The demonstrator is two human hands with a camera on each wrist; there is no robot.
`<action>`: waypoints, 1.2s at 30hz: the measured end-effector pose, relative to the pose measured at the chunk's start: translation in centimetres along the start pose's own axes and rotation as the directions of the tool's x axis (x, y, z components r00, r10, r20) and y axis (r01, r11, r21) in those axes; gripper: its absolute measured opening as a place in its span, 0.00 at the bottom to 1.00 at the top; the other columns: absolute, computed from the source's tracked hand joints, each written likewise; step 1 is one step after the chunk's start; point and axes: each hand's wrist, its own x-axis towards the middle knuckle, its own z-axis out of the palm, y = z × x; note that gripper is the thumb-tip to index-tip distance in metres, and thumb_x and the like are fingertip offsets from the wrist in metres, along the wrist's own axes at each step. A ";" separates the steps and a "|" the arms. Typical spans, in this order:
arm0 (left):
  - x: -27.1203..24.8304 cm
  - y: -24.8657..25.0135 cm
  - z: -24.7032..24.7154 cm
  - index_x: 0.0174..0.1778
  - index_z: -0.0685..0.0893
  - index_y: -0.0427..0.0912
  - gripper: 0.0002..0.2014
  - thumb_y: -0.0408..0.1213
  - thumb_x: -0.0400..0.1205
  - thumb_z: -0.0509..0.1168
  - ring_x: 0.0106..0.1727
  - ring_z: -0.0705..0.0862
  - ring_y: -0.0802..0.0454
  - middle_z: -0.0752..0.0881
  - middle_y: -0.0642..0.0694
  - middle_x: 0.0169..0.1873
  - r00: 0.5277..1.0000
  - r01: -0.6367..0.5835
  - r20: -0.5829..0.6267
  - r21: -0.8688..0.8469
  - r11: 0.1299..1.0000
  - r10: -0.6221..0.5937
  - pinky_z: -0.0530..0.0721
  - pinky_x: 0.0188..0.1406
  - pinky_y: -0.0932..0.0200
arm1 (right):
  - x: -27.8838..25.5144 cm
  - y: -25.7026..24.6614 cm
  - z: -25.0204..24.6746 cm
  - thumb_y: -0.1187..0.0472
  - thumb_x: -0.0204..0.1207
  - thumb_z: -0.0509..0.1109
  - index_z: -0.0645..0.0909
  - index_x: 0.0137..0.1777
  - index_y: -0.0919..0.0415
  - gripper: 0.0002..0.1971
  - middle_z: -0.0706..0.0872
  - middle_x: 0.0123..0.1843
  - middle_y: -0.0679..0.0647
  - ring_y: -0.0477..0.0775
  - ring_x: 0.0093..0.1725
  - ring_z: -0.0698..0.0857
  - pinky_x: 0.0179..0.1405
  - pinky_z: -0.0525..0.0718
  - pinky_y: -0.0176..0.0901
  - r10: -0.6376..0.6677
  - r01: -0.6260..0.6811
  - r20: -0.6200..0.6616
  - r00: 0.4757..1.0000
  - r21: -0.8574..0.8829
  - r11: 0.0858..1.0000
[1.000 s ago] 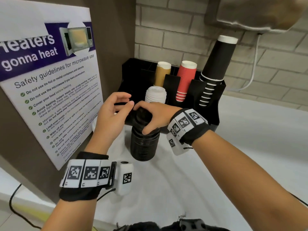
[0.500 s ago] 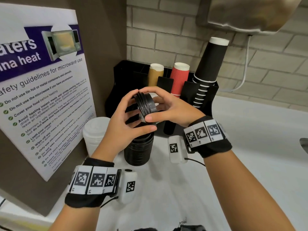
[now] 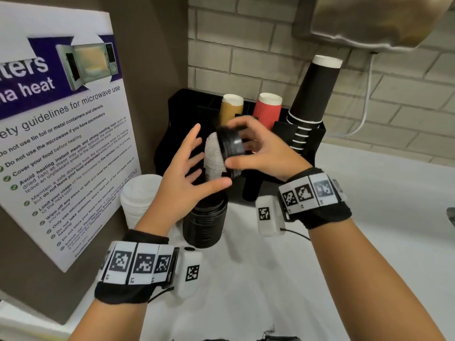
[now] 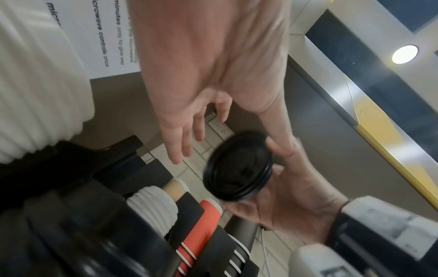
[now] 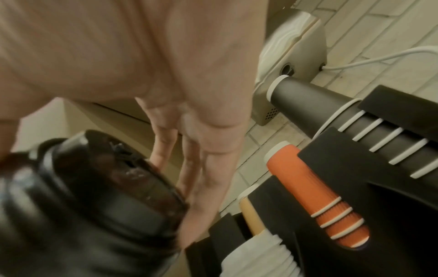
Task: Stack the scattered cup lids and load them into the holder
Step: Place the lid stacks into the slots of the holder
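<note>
My right hand [image 3: 237,146] grips a short stack of black lids [image 3: 231,143] by its rim, tilted on edge just above the white lids [image 3: 213,166] standing in the black holder [image 3: 177,112]. Spread and open, my left hand [image 3: 197,159] hovers just left of that stack, holding nothing. In the left wrist view the black lids [image 4: 238,166] show their round face, pinched by the right hand's fingers [image 4: 282,150]. In the right wrist view they [image 5: 94,187] fill the lower left. A taller stack of black lids [image 3: 204,225] stands on the counter under my left palm.
A stack of white lids [image 3: 140,195] stands on the counter by the poster board [image 3: 61,134]. The holder also carries brown cups [image 3: 230,108], red cups [image 3: 267,112] and black cups [image 3: 312,94]. A brick wall runs behind, and white counter [image 3: 369,217] stretches to the right.
My left hand has let go of the short black lid stack and spread open. My right hand alone has carried the stack up and back over the holder.
</note>
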 end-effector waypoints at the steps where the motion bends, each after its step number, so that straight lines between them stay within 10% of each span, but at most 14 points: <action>1: 0.1 0.0 -0.2 0.72 0.63 0.78 0.44 0.54 0.64 0.80 0.73 0.76 0.62 0.71 0.62 0.75 0.999 0.002 -0.043 0.004 1.000 -0.002 0.76 0.71 0.56 | 0.4 0.6 -0.7 0.66 0.64 0.83 0.73 0.64 0.51 0.30 0.82 0.59 0.53 0.46 0.54 0.86 0.53 0.85 0.38 0.012 -0.009 -0.086 0.996 0.025 1.000; 4: 0.2 -0.1 -0.9 0.73 0.71 0.66 0.33 0.52 0.71 0.73 0.68 0.81 0.59 0.76 0.55 0.71 0.990 0.004 -0.139 0.058 0.998 0.004 0.80 0.64 0.64 | 1.6 2.9 -2.8 0.62 0.62 0.85 0.70 0.64 0.52 0.34 0.81 0.55 0.42 0.40 0.50 0.84 0.47 0.82 0.29 0.068 -0.107 -0.307 0.949 -0.114 0.988; 6: 0.2 -0.3 -1.2 0.71 0.76 0.56 0.28 0.47 0.74 0.72 0.65 0.82 0.58 0.78 0.53 0.68 0.988 0.008 -0.157 0.107 0.994 0.009 0.81 0.59 0.69 | 2.1 4.6 -3.4 0.61 0.61 0.85 0.68 0.65 0.56 0.36 0.80 0.56 0.46 0.48 0.53 0.83 0.52 0.82 0.39 0.097 -0.209 -0.345 0.933 -0.302 0.930; 12: 0.0 -0.8 -1.3 0.59 0.82 0.58 0.17 0.33 0.79 0.72 0.60 0.84 0.58 0.80 0.53 0.65 0.990 -0.005 -0.142 0.119 0.993 0.022 0.78 0.49 0.78 | 2.0 7.9 -1.8 0.53 0.58 0.84 0.63 0.68 0.57 0.42 0.78 0.65 0.57 0.65 0.63 0.78 0.63 0.77 0.63 0.275 -0.376 -0.269 0.923 -0.780 0.501; 20: -0.1 -1.1 -1.1 0.57 0.82 0.58 0.16 0.33 0.79 0.71 0.58 0.84 0.59 0.80 0.52 0.64 0.990 0.001 -0.140 0.123 0.992 0.016 0.79 0.49 0.76 | 2.9 10.0 1.5 0.46 0.61 0.81 0.63 0.72 0.61 0.44 0.78 0.67 0.57 0.63 0.66 0.76 0.69 0.69 0.61 0.468 -0.239 -0.160 0.869 -0.964 0.115; 32: -0.3 -1.0 -1.5 0.57 0.82 0.58 0.15 0.34 0.80 0.71 0.59 0.84 0.55 0.80 0.52 0.64 0.987 0.008 -0.160 0.144 0.990 0.015 0.76 0.46 0.80 | 2.9 9.4 2.2 0.52 0.78 0.69 0.79 0.66 0.60 0.19 0.83 0.62 0.55 0.58 0.61 0.83 0.55 0.81 0.49 0.635 -0.227 -0.076 0.768 -0.961 0.160; 36: -0.4 -0.8 -2.1 0.57 0.83 0.58 0.15 0.34 0.80 0.71 0.58 0.84 0.57 0.80 0.53 0.64 0.982 -0.001 -0.186 0.150 0.989 0.029 0.76 0.45 0.80 | 2.1 7.7 2.0 0.66 0.80 0.61 0.79 0.64 0.66 0.14 0.80 0.62 0.62 0.63 0.61 0.80 0.59 0.81 0.53 0.276 -0.312 -0.207 0.939 -0.850 0.424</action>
